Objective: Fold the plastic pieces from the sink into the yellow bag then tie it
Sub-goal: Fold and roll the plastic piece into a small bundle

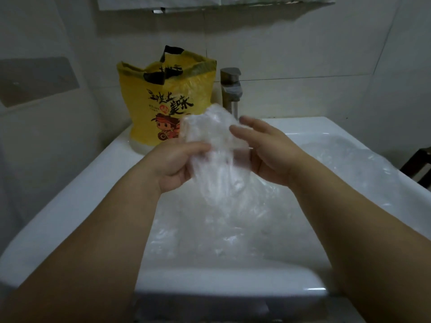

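Observation:
A clear crinkled plastic piece [210,141] is held up over the white sink [77,206]. My left hand [175,164] grips its left edge, thumb across the front. My right hand [265,152] touches its right side with fingers stretched out nearly straight. More clear plastic pieces [245,229] lie piled in the basin below and to the right. The yellow bag [163,101] with black handles and a cartoon print stands upright and open on the sink's back left corner, just behind the held piece.
A metal faucet [231,89] stands at the back of the sink, right of the bag. Tiled walls close in behind and to the left. A dark chair-like object [419,164] shows at the far right edge.

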`<action>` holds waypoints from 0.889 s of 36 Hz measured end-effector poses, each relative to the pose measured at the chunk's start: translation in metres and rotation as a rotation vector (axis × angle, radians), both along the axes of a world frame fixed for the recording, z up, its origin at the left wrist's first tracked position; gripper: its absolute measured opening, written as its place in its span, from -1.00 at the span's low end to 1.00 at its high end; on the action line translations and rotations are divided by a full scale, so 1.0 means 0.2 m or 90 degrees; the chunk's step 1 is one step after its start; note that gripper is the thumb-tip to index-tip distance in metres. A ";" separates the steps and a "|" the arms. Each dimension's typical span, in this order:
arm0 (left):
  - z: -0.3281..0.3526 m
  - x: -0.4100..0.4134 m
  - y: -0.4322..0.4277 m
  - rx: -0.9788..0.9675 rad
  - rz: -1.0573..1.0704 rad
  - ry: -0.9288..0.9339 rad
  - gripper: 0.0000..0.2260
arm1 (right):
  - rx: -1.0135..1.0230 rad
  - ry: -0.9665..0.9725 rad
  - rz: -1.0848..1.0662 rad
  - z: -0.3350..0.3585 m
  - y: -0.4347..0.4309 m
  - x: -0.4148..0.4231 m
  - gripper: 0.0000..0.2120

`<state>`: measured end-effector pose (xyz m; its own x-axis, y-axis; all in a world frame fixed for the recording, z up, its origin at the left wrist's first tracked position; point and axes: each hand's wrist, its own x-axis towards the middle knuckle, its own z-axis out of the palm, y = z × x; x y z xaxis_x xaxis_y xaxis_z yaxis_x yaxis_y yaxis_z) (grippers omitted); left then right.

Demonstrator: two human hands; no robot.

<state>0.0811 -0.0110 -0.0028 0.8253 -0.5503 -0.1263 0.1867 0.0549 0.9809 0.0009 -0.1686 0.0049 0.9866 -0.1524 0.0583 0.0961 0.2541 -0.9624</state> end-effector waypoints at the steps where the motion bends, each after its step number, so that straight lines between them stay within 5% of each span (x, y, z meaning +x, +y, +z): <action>1: 0.00 0.02 0.00 -0.006 0.034 0.026 -0.67 | 0.001 -0.015 -0.007 0.00 0.00 0.00 -0.49; 3: 0.00 0.05 0.02 -0.040 0.095 0.094 -0.67 | -0.103 -0.043 -0.024 0.00 0.00 -0.01 -0.34; 7: -0.01 0.07 0.04 -0.078 0.151 0.180 -0.74 | -0.546 -0.085 -0.018 -0.04 0.02 -0.03 -0.10; 11: -0.01 0.05 0.03 -0.050 0.141 0.201 -0.82 | -0.699 -0.207 -0.034 -0.05 0.08 -0.03 -0.41; 15: -0.01 0.02 0.03 0.035 0.102 0.129 -0.68 | -0.639 -0.178 -0.012 -0.02 0.10 -0.05 -0.80; 18: -0.02 0.00 0.00 0.065 0.071 0.036 -0.88 | -0.553 -0.117 -0.016 -0.01 0.09 -0.05 -0.76; 25: -0.03 -0.03 -0.03 0.091 -0.042 -0.078 -0.77 | -0.476 -0.066 -0.149 -0.04 0.06 0.01 -0.85; 29: -0.03 -0.04 -0.03 0.064 -0.075 -0.111 -0.75 | -0.430 -0.029 -0.240 -0.04 0.03 0.02 -0.62; 32: -0.03 -0.04 -0.03 0.028 -0.098 -0.120 -0.75 | -0.258 0.091 -0.158 -0.03 0.02 0.02 -0.20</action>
